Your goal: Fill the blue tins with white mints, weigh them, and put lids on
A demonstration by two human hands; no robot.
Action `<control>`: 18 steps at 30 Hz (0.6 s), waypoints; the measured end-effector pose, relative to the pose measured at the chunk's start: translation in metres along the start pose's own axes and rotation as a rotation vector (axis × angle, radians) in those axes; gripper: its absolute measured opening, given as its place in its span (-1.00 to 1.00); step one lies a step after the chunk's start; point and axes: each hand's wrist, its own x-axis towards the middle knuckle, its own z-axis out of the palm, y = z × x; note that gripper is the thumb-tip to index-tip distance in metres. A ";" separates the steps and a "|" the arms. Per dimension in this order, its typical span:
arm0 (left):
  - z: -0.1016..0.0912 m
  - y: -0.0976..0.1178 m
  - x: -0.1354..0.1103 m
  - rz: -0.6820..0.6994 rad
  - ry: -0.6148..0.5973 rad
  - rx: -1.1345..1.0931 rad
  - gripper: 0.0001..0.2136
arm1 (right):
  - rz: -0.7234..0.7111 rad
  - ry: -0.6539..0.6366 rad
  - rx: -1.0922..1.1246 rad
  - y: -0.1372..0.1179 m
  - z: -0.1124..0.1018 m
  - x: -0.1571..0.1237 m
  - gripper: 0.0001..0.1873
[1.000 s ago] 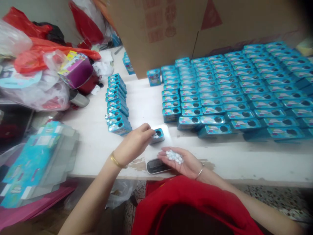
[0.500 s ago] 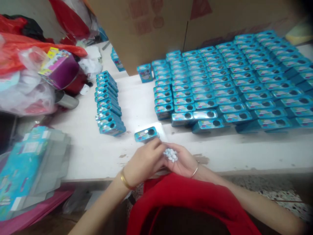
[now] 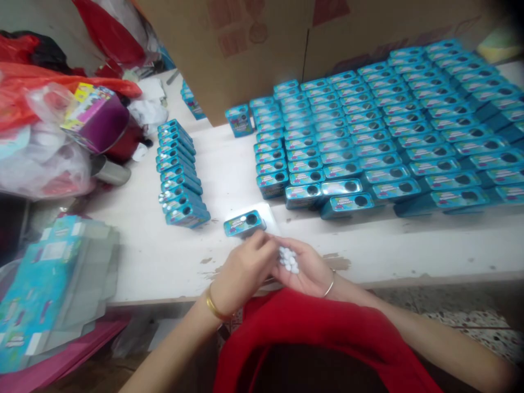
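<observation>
A small heap of white round pellets [image 3: 289,260] lies in the cupped palm of my right hand [image 3: 309,263], near the front edge of the table. My left hand [image 3: 248,265], with a gold bangle at the wrist, is closed against the pellets' left side; its fingertips are hidden, so whatever they pinch cannot be made out. Just beyond the left fingers is one blue box [image 3: 244,222] with a dark round spot and a small white dot on its top. It sits on or beside a white sheet [image 3: 270,215].
Many blue boxes [image 3: 352,136] stand in rows on the right. A shorter row [image 3: 180,174] with white dots on top is at left. Behind rises a large carton [image 3: 245,60]. Flattened blue cartons [image 3: 45,284], plastic bags [image 3: 45,158] and a metal cup [image 3: 110,170] occupy the left side.
The view has shifted slightly. Both hands keep nearly the same place and pose, and the pellets have stirred a little in the right palm.
</observation>
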 end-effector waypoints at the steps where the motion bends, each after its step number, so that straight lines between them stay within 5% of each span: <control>1: 0.000 -0.001 0.000 0.015 0.006 -0.018 -0.87 | -0.002 -0.003 0.006 0.000 0.000 0.000 -0.76; 6: -0.009 -0.008 0.003 0.086 0.107 -0.104 -0.90 | -0.014 0.002 0.025 -0.002 0.003 0.001 -0.75; 11: -0.027 -0.023 0.015 -0.009 0.272 -0.029 -0.92 | -0.014 -0.014 -0.034 -0.004 0.000 0.003 -0.73; 18: -0.033 -0.037 0.021 -0.033 0.292 0.049 -0.86 | -0.037 0.025 -0.085 -0.010 -0.008 0.000 -0.74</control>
